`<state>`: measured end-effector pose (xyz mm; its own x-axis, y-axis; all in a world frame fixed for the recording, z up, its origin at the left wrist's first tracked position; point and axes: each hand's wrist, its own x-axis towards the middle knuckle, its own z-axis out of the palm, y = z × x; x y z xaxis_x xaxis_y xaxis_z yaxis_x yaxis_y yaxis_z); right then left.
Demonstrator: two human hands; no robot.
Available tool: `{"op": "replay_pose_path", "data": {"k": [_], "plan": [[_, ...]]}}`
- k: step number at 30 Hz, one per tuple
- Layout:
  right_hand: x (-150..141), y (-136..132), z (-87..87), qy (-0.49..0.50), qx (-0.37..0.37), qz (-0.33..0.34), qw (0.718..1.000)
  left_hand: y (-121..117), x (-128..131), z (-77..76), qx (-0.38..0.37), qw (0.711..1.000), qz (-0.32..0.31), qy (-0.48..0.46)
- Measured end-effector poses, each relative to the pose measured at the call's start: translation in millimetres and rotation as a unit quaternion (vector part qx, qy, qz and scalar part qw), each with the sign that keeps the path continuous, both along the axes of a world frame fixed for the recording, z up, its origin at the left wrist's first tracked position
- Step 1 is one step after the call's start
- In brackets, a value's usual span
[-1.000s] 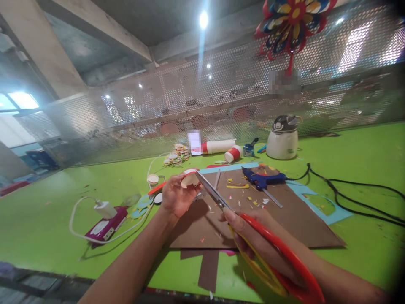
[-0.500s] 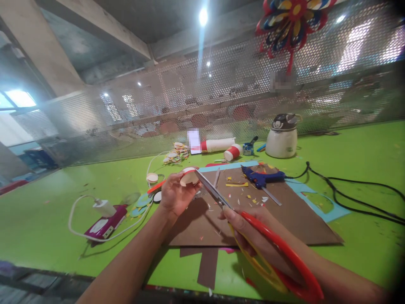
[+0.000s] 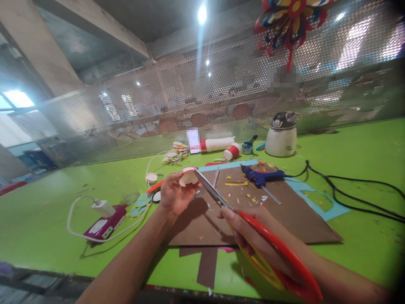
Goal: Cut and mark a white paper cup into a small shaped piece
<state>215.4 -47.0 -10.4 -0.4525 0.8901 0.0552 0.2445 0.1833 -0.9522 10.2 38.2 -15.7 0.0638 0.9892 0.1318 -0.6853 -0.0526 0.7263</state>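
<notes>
We hold a red-edged curved paper piece (image 3: 187, 176) in our left hand (image 3: 175, 196). Our right hand (image 3: 249, 228) grips red-and-yellow-handled scissors (image 3: 268, 233), blade tips at its edge.

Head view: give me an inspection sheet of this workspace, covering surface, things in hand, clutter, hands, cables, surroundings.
Surface: green table, with a brown board on it.
Things in hand: red-edged piece; scissors, tips at its edge, contact unclear.
Clutter: scraps and glue gun on the board; bottle and jar behind.
Hands: left hand holds the piece; right hand holds the scissors.
Cables: white cable from an adapter; black cord from the glue gun.
Surroundings: mesh screen behind; pinwheel up right.
</notes>
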Motion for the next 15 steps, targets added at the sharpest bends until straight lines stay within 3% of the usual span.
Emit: {"op": "replay_pose_path", "data": {"k": [15], "plan": [[-0.7,2.4,-5.9,-0.014,0.061,-0.013,0.998,-0.1,0.9,-1.6,0.021,1.000,-0.015,-0.002]]}}
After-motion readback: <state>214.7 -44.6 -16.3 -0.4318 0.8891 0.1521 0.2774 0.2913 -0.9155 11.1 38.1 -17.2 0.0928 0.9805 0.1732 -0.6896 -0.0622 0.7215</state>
